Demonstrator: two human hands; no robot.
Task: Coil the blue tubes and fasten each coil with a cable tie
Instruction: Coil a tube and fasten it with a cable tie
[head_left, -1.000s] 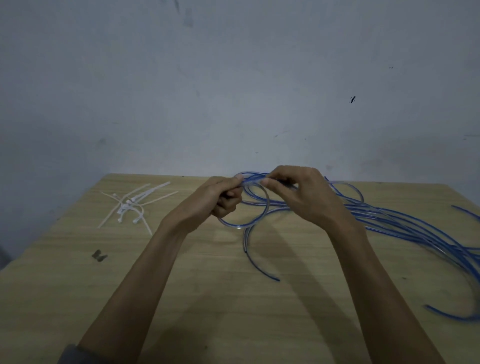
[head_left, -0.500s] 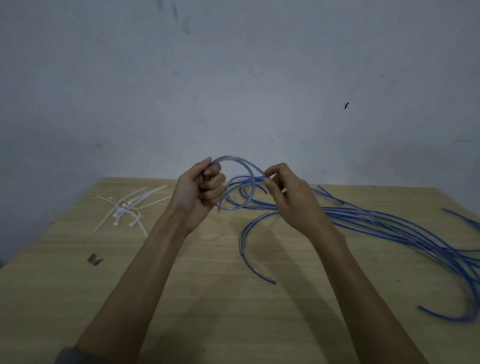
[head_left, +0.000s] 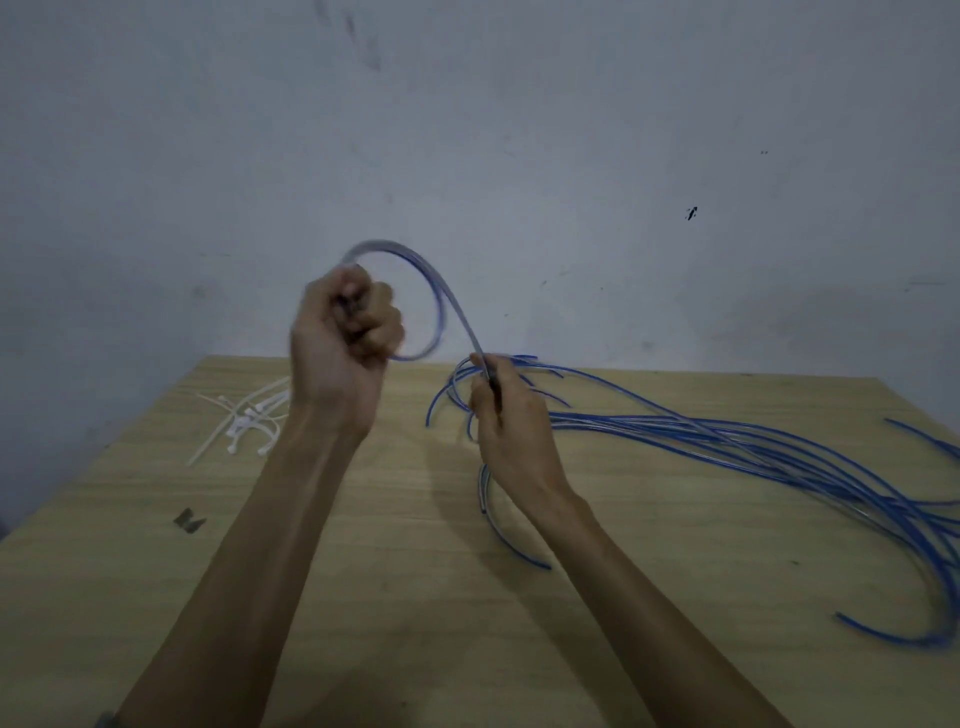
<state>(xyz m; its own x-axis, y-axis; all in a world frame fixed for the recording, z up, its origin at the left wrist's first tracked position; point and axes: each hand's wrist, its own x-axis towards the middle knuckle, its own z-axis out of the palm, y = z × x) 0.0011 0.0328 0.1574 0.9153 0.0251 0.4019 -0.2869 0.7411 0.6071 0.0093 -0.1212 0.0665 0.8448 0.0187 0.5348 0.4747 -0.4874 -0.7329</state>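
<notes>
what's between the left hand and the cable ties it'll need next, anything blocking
Nothing visible blocks it. The cable ties lie loose on the table just left of the left hand, apart from the blue tubes. But that hand is full, fisted on the coil.

Left hand (head_left: 345, 332) raised from table level to well above table edge, now closed in fist around tube loop (head_left: 415, 291). Loop lifted off wooden table (head_left: 363, 545), arching higher against wall. Right hand (head_left: 506, 415) separated from left hand, shifted right and lower, pinching tube further along its length. Hands formerly touching at loop, now apart.
</notes>
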